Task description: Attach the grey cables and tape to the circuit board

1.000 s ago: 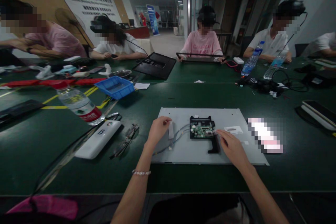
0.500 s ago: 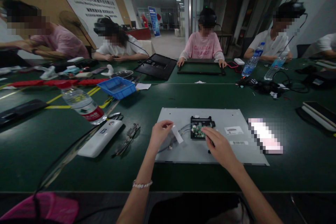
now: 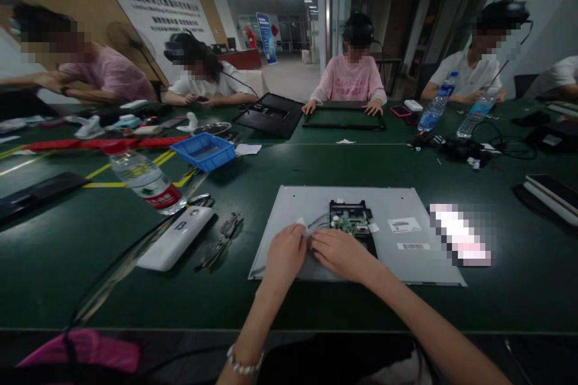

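A flat grey metal display panel (image 3: 383, 201) lies on the table, carrying a black bracket with a green circuit board (image 3: 350, 224). Thin grey cables (image 3: 320, 218) run left from the board. My left hand (image 3: 286, 248) is closed at the panel's left part, pinching a white strip of tape (image 3: 301, 224) that is mostly hidden. Right beside it, my right hand (image 3: 339, 252) is closed too, its fingertips bunched against the left fingers by the cables. What the right fingertips grip is covered.
Glasses (image 3: 221, 240), a white power bank (image 3: 178, 237) and a water bottle (image 3: 147, 183) are to the left. A blue tray (image 3: 205, 153) stands farther back. Right of the panel lies a lit phone (image 3: 460, 234). Across the table, a person's hands rest on a black frame (image 3: 343, 125).
My right hand has moved left off the circuit board to meet my left hand. The left hand has lowered the tape strip to the panel near the cables.
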Demonstrator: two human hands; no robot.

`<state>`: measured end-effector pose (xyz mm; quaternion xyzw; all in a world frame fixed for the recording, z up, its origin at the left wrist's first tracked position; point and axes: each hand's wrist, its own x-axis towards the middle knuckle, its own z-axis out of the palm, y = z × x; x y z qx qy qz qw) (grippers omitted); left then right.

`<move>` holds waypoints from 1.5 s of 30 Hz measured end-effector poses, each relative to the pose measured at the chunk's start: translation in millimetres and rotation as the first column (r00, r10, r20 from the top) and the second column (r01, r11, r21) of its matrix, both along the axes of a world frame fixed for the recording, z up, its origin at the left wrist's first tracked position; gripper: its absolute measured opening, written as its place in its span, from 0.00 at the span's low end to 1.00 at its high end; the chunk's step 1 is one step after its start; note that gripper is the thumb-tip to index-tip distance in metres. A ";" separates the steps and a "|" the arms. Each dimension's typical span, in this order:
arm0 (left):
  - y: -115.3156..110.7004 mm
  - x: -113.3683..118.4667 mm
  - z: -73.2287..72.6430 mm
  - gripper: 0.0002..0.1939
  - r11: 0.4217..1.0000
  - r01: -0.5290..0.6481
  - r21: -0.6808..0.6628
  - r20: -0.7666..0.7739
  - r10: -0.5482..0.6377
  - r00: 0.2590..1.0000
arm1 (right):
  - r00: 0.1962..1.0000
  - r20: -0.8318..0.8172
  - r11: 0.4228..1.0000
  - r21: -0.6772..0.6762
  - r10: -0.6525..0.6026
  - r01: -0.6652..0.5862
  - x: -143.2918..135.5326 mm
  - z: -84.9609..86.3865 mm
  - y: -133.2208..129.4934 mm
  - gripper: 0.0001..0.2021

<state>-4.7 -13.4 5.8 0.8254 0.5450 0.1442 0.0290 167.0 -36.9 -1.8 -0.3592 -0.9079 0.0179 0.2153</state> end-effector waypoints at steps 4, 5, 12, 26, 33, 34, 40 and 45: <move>-7.4 4.7 -12.3 0.14 0.999 -0.019 -0.033 -0.071 0.017 0.997 | 0.999 0.037 1.000 -0.006 0.014 -0.014 -1.7 -10.0 -2.6 0.12; -7.3 5.2 -14.6 0.15 0.999 -0.025 -0.035 -0.080 0.022 0.997 | 0.999 0.037 1.000 -0.007 0.012 -0.012 -2.1 -11.5 -3.7 0.13; -2.2 3.6 -19.1 0.20 0.999 -0.016 -0.040 -0.063 0.014 0.998 | 1.000 0.014 1.000 -0.031 0.003 -0.002 -2.1 -8.5 -10.7 0.15; 7.4 -1.7 -15.9 0.24 0.999 0.034 -0.024 0.061 -0.033 0.998 | 1.000 -0.019 0.998 -0.058 0.005 -0.006 -1.9 -7.8 -13.9 0.14; 7.4 -2.7 -27.8 0.23 0.998 0.021 0.054 0.073 -0.025 0.997 | 0.999 -0.034 0.998 -0.064 0.009 -0.011 -2.1 -9.8 -13.9 0.13; 7.4 -3.1 -29.0 0.23 0.998 0.022 0.060 0.082 -0.027 0.996 | 0.999 -0.040 0.998 -0.067 0.010 -0.013 -0.6 -8.2 -13.5 0.12; 6.3 -5.1 -30.3 0.17 0.996 0.043 0.077 0.126 -0.053 0.991 | 0.968 -0.207 0.990 -0.059 -0.139 0.129 39.8 8.4 -6.4 0.15; 4.4 -5.1 -23.4 0.12 0.994 0.044 0.103 0.226 -0.067 0.972 | 0.843 -0.288 0.891 -0.138 -0.454 0.432 102.1 -5.6 -6.4 0.15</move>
